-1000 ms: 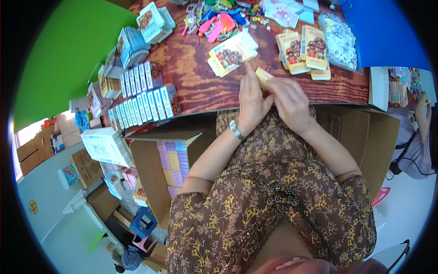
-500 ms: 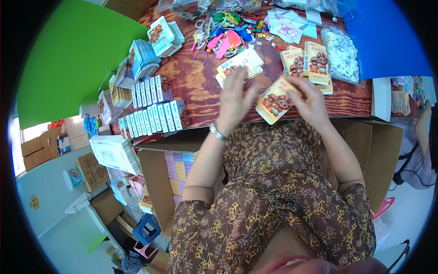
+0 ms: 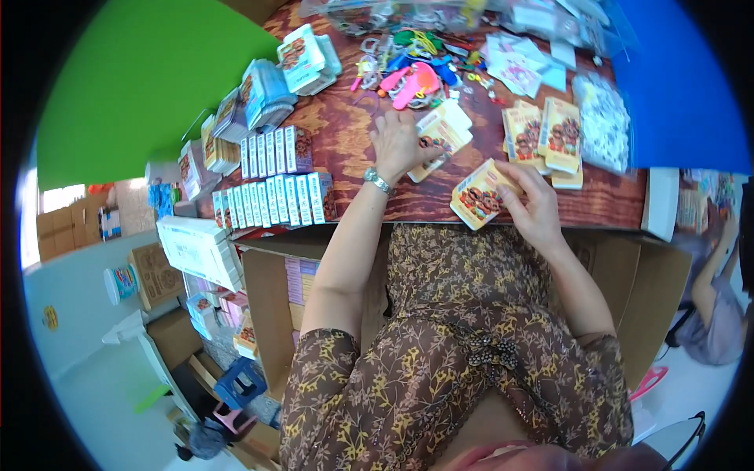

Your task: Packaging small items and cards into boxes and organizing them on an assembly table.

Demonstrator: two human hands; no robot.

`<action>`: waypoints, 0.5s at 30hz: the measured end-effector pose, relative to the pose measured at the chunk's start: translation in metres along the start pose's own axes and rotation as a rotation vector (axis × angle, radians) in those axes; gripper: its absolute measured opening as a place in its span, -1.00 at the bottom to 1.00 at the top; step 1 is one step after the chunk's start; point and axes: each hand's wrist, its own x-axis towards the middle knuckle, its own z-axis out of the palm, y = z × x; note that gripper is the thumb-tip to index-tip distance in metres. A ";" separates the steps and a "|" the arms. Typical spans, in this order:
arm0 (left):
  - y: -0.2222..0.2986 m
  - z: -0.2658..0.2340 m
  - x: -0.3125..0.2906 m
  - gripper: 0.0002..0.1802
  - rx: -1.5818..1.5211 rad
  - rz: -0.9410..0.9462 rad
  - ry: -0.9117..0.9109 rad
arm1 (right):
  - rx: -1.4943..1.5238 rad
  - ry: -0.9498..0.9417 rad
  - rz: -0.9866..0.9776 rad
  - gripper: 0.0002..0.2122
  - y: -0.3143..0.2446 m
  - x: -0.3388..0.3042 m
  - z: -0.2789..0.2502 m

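Observation:
My right hand [image 3: 534, 208] grips a flat yellow carton [image 3: 477, 195] printed with cartoon figures, fingers and thumb at its right edge, over the table's front edge. To the left, my left hand [image 3: 399, 147] has its fingers apart on the wooden table. Its thumb reaches over the left side of a loose pile of similar yellow cartons [image 3: 452, 129]; whether the thumb presses on them I cannot tell. More yellow cartons [image 3: 561, 137] lie in overlapping stacks to the right of my right hand.
Rows of small upright boxes [image 3: 271, 200] stand at the left, with flat carton stacks [image 3: 263, 98] behind. Small colourful trinkets [image 3: 412, 78] are heaped at the back. A clear bag of white pieces [image 3: 603, 122] lies at the right. Open cardboard boxes [image 3: 660, 290] stand below the table edge.
My left hand has moved left, from over the yellow pile to its left side. My right hand still holds the yellow carton. The view has shifted slightly.

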 end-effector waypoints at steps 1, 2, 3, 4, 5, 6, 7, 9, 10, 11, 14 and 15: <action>-0.001 0.006 -0.003 -0.14 -0.097 0.041 -0.012 | -0.063 0.014 -0.014 -0.68 -0.002 -0.004 0.000; -0.006 0.006 -0.002 -0.16 -0.181 0.064 -0.007 | -0.113 0.020 -0.051 -0.69 -0.002 -0.003 0.003; 0.006 0.003 -0.005 -0.21 -0.279 0.015 -0.019 | -0.078 0.033 -0.024 -0.69 0.002 -0.005 0.002; 0.013 0.004 -0.014 -0.28 -0.358 0.011 0.051 | -0.043 0.044 -0.050 -0.70 -0.003 -0.007 0.001; 0.021 0.006 -0.023 -0.41 -0.372 0.046 0.083 | -0.027 0.056 -0.040 -0.70 0.003 -0.008 0.005; 0.022 0.012 -0.027 -0.52 -0.524 0.070 0.084 | -0.033 0.036 -0.044 -0.70 0.004 -0.007 0.005; 0.026 -0.010 -0.036 -0.62 -0.557 0.012 0.004 | 0.027 0.007 -0.005 -0.70 0.009 -0.006 0.008; 0.009 -0.028 -0.049 -0.66 -0.671 -0.026 0.077 | -0.025 -0.006 -0.063 -0.71 0.003 0.003 0.013; -0.007 -0.042 -0.049 -0.66 -0.657 -0.044 0.104 | -0.006 -0.036 -0.072 -0.72 -0.002 0.008 0.014; -0.024 -0.066 -0.053 -0.65 -0.582 0.036 0.307 | 0.010 -0.060 -0.073 -0.73 -0.004 0.013 0.015; -0.110 -0.108 -0.056 -0.66 -0.766 -0.216 0.436 | 0.024 -0.077 -0.092 -0.73 -0.005 0.022 0.024; -0.154 -0.117 -0.056 -0.68 -0.615 -0.189 0.651 | 0.015 -0.090 -0.096 -0.73 -0.007 0.026 0.026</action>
